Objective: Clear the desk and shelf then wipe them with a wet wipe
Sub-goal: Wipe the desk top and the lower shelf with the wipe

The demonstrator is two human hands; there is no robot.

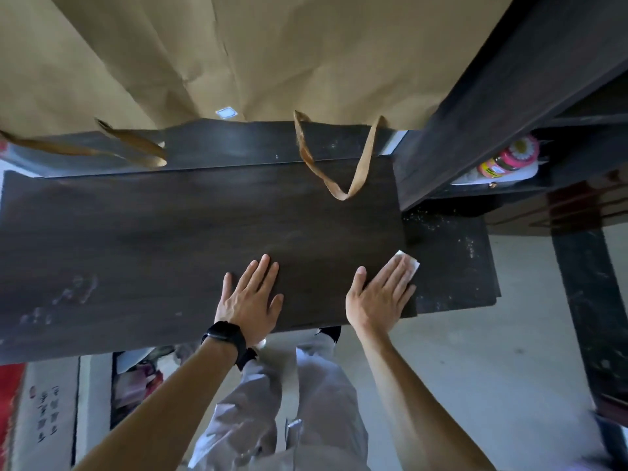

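Pressing wipe flat under right hand at desk edge; left hand flat, empty; likely risk: overrunning stroke dropping grit onto shelf

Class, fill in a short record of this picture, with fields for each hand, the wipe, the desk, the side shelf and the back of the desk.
Left hand: flat on the desk, fingers straight, watch on the wrist
Right hand: flat, pressing the wipe onto the desk
Wipe: white, partly showing at the desk's right edge
Desk: dark wood, smudges at its left
Side shelf: lower board to the right, speckled with crumbs
Back: brown paper bags, one handle drooping onto the desk
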